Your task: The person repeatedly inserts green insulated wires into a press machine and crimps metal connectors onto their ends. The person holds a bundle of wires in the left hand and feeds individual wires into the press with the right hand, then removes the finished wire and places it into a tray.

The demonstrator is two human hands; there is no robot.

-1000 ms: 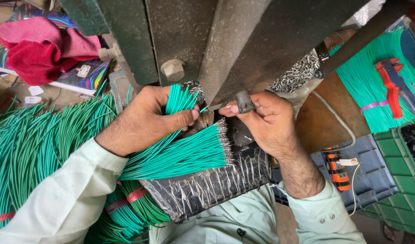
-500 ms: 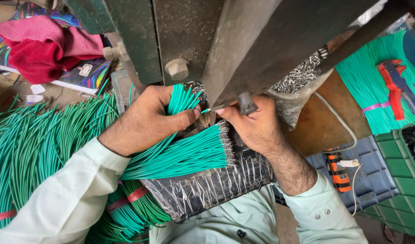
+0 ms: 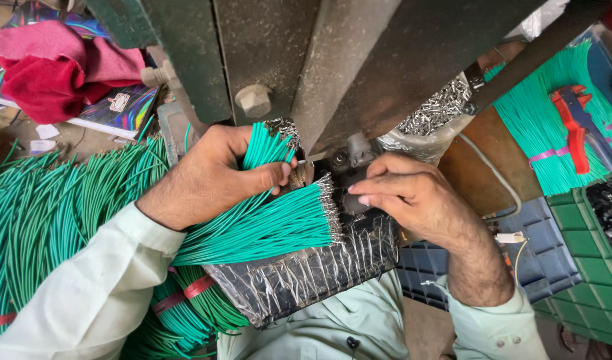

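Nearest the viewer, pale green sleeves frame a foil-wrapped black tray [image 3: 299, 280] that supports a fanned bundle of green insulated wires with bare metal ends [image 3: 266, 227]. Just above, the left hand [image 3: 206, 177] is curled closed around that bundle, thumb pressed over the strands, wrist bent inward and knuckles facing up. The right hand [image 3: 412, 197] lies palm down, fingers drawn together and pinching at a small part beneath the dark steel press frame [image 3: 359, 67]; what lies between the fingertips cannot be told. Both sets of fingertips sit very near the tooling, so a misjudged stroke could plausibly catch them, and a loosened grip would probably let the strands splay off the tray. Further out lie loose green wire heaps [image 3: 46, 220], a bag of small metal terminals [image 3: 439, 110], a red cloth [image 3: 52, 73] and red-handled pliers [image 3: 572, 123].
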